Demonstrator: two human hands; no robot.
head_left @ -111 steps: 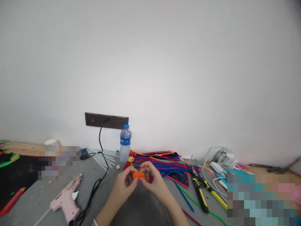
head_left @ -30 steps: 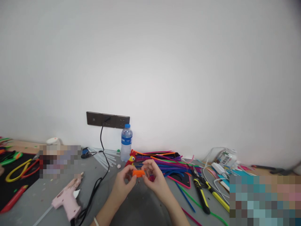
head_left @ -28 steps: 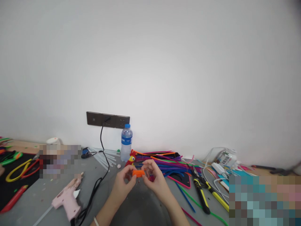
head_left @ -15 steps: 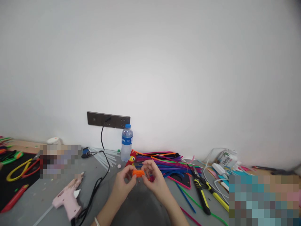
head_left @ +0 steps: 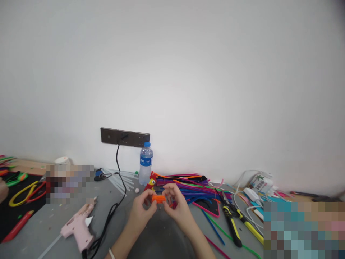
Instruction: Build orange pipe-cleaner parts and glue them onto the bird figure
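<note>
A small bundle of orange pipe cleaner (head_left: 158, 199) spans the gap between my two hands, above the grey tabletop. Its left end is pinched between thumb and fingers of my left hand (head_left: 144, 205). My right hand (head_left: 175, 204) grips the other end, thumb below and fingers curled above. Just behind the left fingers stands a red and yellow pipe-cleaner bird figure (head_left: 151, 182) with a googly eye, its lower part hidden by my hand. Some red fuzzy material shows behind the right hand, too covered to make out.
A pink glue gun (head_left: 78, 228) with a black cord lies left. Behind are a water bottle (head_left: 146, 165), clear glue sticks (head_left: 118, 183) and piled pipe cleaners (head_left: 188, 189). Yellow-black pliers (head_left: 232, 225) lie right. Another person's hand (head_left: 3, 190) is at the left edge, near scissors (head_left: 23, 196).
Both my hands keep their hold on the orange bundle, nearly still. Another person's hand has come further into view at the left edge. The view has shifted very slightly.
</note>
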